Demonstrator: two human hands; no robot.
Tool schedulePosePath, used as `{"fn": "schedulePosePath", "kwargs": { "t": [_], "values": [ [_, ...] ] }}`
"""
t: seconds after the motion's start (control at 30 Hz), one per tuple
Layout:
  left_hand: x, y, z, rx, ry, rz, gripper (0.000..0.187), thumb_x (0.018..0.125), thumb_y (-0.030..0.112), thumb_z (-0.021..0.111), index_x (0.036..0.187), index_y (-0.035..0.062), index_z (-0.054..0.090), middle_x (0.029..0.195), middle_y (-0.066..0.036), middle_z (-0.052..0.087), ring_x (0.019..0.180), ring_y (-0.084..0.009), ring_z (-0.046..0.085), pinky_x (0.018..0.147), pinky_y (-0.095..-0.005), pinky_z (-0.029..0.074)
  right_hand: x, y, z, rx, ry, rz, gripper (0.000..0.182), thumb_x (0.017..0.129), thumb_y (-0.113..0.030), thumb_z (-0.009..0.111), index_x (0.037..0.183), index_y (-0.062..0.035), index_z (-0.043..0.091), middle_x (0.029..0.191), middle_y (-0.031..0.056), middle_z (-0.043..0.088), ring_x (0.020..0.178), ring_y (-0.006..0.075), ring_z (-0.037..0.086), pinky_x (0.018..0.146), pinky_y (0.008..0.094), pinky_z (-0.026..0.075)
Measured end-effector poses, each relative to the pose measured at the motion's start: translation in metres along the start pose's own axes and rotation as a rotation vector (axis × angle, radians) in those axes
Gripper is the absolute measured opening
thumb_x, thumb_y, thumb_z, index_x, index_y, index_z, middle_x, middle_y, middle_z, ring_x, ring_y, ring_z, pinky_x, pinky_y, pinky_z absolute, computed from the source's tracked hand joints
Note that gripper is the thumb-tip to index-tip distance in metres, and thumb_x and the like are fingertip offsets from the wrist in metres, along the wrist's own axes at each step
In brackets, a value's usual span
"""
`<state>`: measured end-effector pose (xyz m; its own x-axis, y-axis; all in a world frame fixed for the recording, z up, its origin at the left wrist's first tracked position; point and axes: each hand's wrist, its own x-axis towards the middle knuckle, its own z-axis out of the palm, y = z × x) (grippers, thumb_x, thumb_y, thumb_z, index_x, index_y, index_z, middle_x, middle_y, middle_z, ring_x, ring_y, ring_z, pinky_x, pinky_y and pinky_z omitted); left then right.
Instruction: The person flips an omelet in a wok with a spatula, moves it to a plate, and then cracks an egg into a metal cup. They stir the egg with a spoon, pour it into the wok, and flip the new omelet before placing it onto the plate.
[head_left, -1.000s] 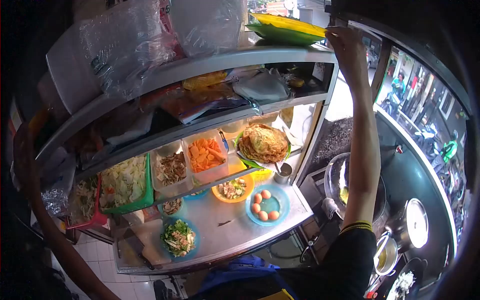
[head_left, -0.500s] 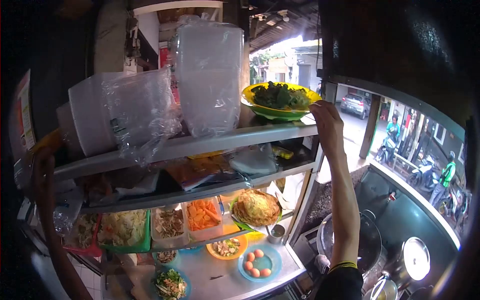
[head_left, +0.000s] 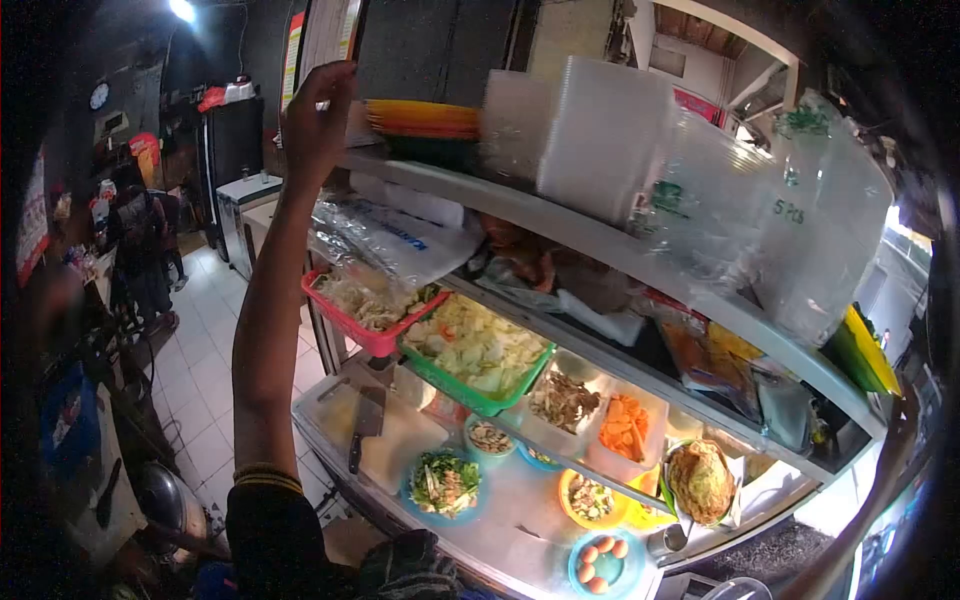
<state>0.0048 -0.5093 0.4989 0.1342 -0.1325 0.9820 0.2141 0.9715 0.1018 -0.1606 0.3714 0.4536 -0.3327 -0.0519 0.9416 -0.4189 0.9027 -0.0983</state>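
Observation:
My left hand (head_left: 318, 125) is raised at the left end of the top shelf, beside a stack of yellow and orange plates (head_left: 420, 120). Its fingers are curled closed; whatever is in them, if anything, I cannot make out. Far to the right, my right hand (head_left: 904, 408) is dark and partly blurred, closed at the rim of a yellow plate (head_left: 868, 350). A green edge shows under that plate, and its leafy greens are mostly hidden. Between my hands stand plastic-wrapped stacks of clear containers (head_left: 605, 140) on the shelf (head_left: 600, 230).
Below are a red basket (head_left: 375, 340) of sprouts, a green basket (head_left: 490, 400) of cut cabbage, carrots (head_left: 624, 428), omelettes (head_left: 702, 482) and a blue plate (head_left: 625, 572) of eggs. A cleaver (head_left: 367, 425) lies at the counter's left. People (head_left: 150, 230) stand farther back left.
My view has swung left, so the shelf sits farther right and a tiled room shows. My left hand appears higher beside the plate stack; my right hand stays by the yellow plate.

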Motion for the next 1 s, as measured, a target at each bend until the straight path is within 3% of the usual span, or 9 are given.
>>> {"fn": "schedulePosePath", "kwargs": {
  "t": [0.17,0.23,0.37,0.4,0.5,0.6,0.7,0.83,1.0],
  "values": [
    [0.031,-0.094,0.027,0.029,-0.278,0.027,0.036,0.101,0.036,0.056,0.125,0.0115,0.065,0.116,-0.013,0.068,0.106,-0.0241,0.066,0.091,-0.0404,0.053,0.011,-0.084,-0.016,-0.159,0.209,-0.075,0.037,0.097,-0.011,0.05,0.132,-0.0071,0.062,0.126,0.0179,0.06,0.103,0.0267,0.061,0.089,0.0411,0.049],
    [0.031,-0.126,0.056,0.113,-0.66,0.266,0.039,0.103,0.041,0.048,0.122,0.0109,0.065,0.111,-0.008,0.069,0.095,-0.0196,0.068,0.083,-0.0336,0.052,0.005,-0.108,-0.04,-0.259,0.241,-0.092,0.04,0.093,-0.006,0.049,0.13,-0.0051,0.064,0.118,0.0252,0.061,0.091,0.0311,0.064,0.08,0.0453,0.051],
    [0.058,-0.14,0.065,0.098,-0.812,0.268,0.038,0.102,0.039,0.051,0.115,0.0058,0.065,0.107,-0.012,0.068,0.094,-0.0256,0.067,0.082,-0.0376,0.052,-0.013,-0.012,-0.05,-0.366,0.154,-0.301,0.036,0.103,-0.02,0.05,0.138,-0.0114,0.056,0.142,0.006,0.055,0.125,0.0189,0.055,0.103,0.035,0.045],
    [0.071,-0.145,0.062,0.101,-0.822,0.253,0.038,0.101,0.038,0.052,0.113,0.0045,0.065,0.106,-0.013,0.068,0.093,-0.027,0.066,0.082,-0.0386,0.052,-0.026,-0.053,-0.05,-0.274,0.051,-0.193,0.035,0.102,-0.021,0.052,0.135,-0.0115,0.058,0.141,0.0062,0.055,0.124,0.0201,0.055,0.106,0.0354,0.043],
    [0.087,-0.142,0.061,0.104,-0.827,0.257,0.038,0.1,0.036,0.055,0.108,0.0006,0.065,0.103,-0.016,0.067,0.092,-0.0315,0.065,0.082,-0.0417,0.051,-0.054,-0.191,-0.014,-0.042,-0.142,0.01,0.03,0.098,-0.019,0.058,0.127,-0.0133,0.064,0.13,0.0059,0.064,0.112,0.0226,0.063,0.101,0.0364,0.047],
    [0.082,-0.122,0.062,0.114,-0.803,0.28,0.039,0.099,0.035,0.058,0.103,-0.0033,0.065,0.1,-0.02,0.067,0.09,-0.0359,0.064,0.081,-0.0447,0.051,-0.069,-0.293,0.022,-0.124,-0.382,-0.107,0.022,0.094,-0.012,0.063,0.114,-0.0116,0.07,0.112,0.0063,0.071,0.102,0.021,0.067,0.089,0.0353,0.053],
    [0.07,-0.1,0.07,0.197,-0.475,0.382,0.044,0.099,0.038,0.052,0.104,-0.0047,0.063,0.097,-0.025,0.066,0.091,-0.0447,0.063,0.083,-0.0504,0.05,-0.072,-0.329,0.067,0.052,-0.399,-0.299,0.019,0.092,-0.013,0.064,0.109,-0.0113,0.072,0.106,0.0084,0.071,0.101,0.0255,0.067,0.088,0.0396,0.053],
    [0.059,-0.087,0.062,0.272,-0.55,0.64,0.045,0.101,0.037,0.047,0.111,-0.0043,0.059,0.109,-0.03,0.061,0.101,-0.0482,0.058,0.09,-0.0517,0.046,-0.065,-0.36,0.132,0.137,-0.381,-0.479,0.024,0.092,-0.01,0.064,0.116,-0.0097,0.068,0.111,0.0109,0.068,0.102,0.0303,0.065,0.086,0.0382,0.053],
    [0.081,-0.113,0.015,0.219,-0.276,0.52,0.046,0.1,0.038,0.051,0.117,-0.004,0.056,0.118,-0.027,0.058,0.106,-0.045,0.057,0.095,-0.0547,0.044,-0.058,-0.411,0.19,0.434,-0.33,-0.543,0.025,0.094,-0.016,0.06,0.118,-0.0115,0.067,0.114,0.0126,0.067,0.106,0.0314,0.064,0.09,0.0413,0.052]
  ]
}}
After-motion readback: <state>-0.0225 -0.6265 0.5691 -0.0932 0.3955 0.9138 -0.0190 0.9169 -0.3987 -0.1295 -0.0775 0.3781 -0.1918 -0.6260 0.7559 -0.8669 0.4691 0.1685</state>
